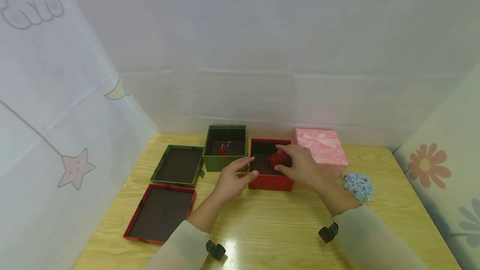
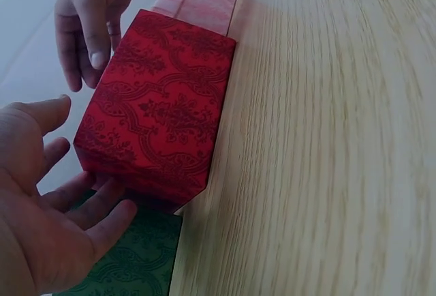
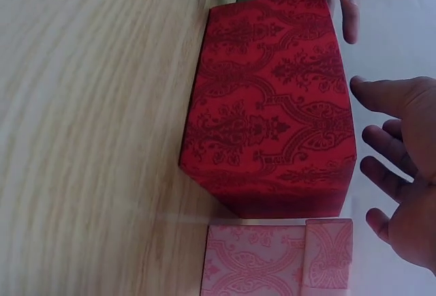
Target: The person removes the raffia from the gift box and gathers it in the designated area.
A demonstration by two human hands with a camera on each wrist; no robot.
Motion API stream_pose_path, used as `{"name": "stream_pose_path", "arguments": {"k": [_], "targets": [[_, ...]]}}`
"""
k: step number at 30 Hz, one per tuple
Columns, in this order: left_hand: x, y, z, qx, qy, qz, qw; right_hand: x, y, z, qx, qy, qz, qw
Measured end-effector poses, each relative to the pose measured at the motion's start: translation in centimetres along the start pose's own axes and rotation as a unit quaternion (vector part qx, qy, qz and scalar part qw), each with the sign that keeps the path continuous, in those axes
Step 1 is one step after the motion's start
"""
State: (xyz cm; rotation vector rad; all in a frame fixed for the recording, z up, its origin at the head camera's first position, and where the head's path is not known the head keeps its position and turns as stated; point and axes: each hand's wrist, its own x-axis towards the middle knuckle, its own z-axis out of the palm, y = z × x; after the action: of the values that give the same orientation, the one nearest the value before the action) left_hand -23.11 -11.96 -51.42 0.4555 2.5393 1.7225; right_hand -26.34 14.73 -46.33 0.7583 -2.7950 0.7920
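A red box (image 1: 271,182) with a dark lining stands uncovered in the head view. A wad of red paper shreds (image 1: 276,159) shows in its right half. My right hand (image 1: 300,162) is over that side, thumb and fingers apart around the shreds. No shreds show between its fingers in the wrist views, and the box wall hides the inside. At the box's left side is my left hand (image 1: 231,179), fingers spread, some fingertips at the patterned side wall (image 2: 153,112). Whether they press on it, I cannot tell.
An uncovered green box (image 1: 223,163) with a few red shreds stands left of the red one. Green lid (image 1: 177,166) and red lid (image 1: 160,216) lie upturned at left. A pink box (image 1: 322,147) with a bow and a pale blue shred pile (image 1: 358,186) are at right.
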Motion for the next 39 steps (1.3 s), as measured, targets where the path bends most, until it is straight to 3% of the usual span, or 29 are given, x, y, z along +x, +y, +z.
{"name": "stream_pose_path", "arguments": {"k": [10,22,39], "targets": [[0.3,-0.4,0.6,0.016,0.030,-0.004,0.9994,2.1,0.6,0.4,-0.069,-0.048,-0.012,0.996],[0.2,-0.5,1.2,0.007,0.039,-0.008,0.9992,4.0,1.4,0.9,-0.137,-0.124,-0.001,0.983],[0.5,-0.9,1.5,-0.015,0.057,-0.029,0.9979,5.6,2.4,2.7,-0.213,-0.162,-0.010,0.963]]}}
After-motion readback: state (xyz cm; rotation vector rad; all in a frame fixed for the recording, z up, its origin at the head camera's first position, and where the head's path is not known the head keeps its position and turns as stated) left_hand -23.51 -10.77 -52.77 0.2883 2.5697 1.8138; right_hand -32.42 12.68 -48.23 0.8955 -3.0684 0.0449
